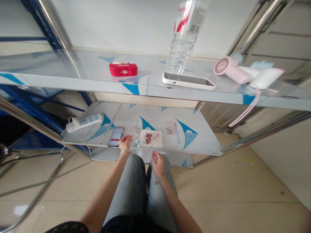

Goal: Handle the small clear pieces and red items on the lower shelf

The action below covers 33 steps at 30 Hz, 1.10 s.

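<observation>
My left hand [125, 142] rests at the front edge of the lower steel shelf [194, 142], fingers on a clear plastic bag [132, 133]. Just left of it lies a phone [115, 137] with a lit screen. To the right sits a white tray [152, 138] with several small red pieces. My right hand [157, 164] hovers above my knee, below the tray, fingers loosely curled, apparently holding nothing.
A white power strip [84, 122] with its cord lies on the lower shelf's left. The upper shelf [73, 81] carries a red case [123, 69], a water bottle [183, 35], a white phone [189, 80] and a pink handheld fan [230, 69]. A metal chair frame [36, 174] stands left.
</observation>
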Each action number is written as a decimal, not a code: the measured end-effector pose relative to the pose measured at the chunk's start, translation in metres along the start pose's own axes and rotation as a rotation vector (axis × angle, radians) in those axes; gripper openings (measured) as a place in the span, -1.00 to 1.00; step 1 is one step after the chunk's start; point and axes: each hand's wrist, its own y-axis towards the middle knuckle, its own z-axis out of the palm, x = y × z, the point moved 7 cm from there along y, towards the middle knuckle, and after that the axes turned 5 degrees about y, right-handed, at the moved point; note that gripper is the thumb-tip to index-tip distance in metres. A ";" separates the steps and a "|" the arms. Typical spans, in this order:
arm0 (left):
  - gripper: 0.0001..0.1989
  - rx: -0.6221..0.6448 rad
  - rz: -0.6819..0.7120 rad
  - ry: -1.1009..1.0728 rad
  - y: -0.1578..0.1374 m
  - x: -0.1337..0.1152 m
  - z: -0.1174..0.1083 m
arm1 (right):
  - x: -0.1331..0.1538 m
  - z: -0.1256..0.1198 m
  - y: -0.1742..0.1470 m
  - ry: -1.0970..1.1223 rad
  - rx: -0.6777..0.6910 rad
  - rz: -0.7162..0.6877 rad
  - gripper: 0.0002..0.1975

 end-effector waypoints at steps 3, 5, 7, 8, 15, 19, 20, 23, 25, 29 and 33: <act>-0.69 0.183 -0.052 -0.176 -0.043 -0.014 0.009 | 0.024 0.031 0.000 0.302 0.190 0.261 -0.59; -0.66 0.245 -0.036 -0.223 -0.069 -0.025 0.008 | 0.046 0.043 -0.001 0.400 0.304 0.337 -0.59; -0.67 0.274 -0.008 -0.246 -0.088 -0.034 0.004 | 0.065 0.041 0.001 0.434 0.337 0.331 -0.62; -0.67 0.287 -0.001 -0.252 -0.095 -0.037 0.002 | 0.072 0.037 0.001 0.434 0.343 0.324 -0.64; -0.29 0.234 0.128 -0.129 -0.116 -0.045 -0.014 | 0.092 0.011 -0.005 0.329 0.359 0.265 -0.67; -0.33 0.161 0.507 0.166 -0.138 -0.080 -0.031 | 0.103 0.004 -0.008 0.252 0.392 0.254 -0.67; -0.45 0.241 0.601 0.219 -0.147 -0.089 -0.029 | 0.107 0.002 -0.009 0.244 0.409 0.249 -0.68; -0.57 0.570 0.760 0.271 -0.172 -0.107 -0.022 | 0.119 -0.003 -0.009 0.232 0.443 0.210 -0.73; -0.49 0.700 0.779 0.261 -0.182 -0.114 -0.022 | 0.128 -0.006 -0.009 0.219 0.458 0.186 -0.75; -0.55 0.671 0.698 0.259 -0.181 -0.121 -0.028 | 0.149 -0.009 -0.008 0.131 0.519 0.084 -0.78; -0.72 0.648 0.589 0.238 -0.178 -0.124 -0.029 | 0.170 -0.019 -0.009 0.023 0.641 0.078 -0.71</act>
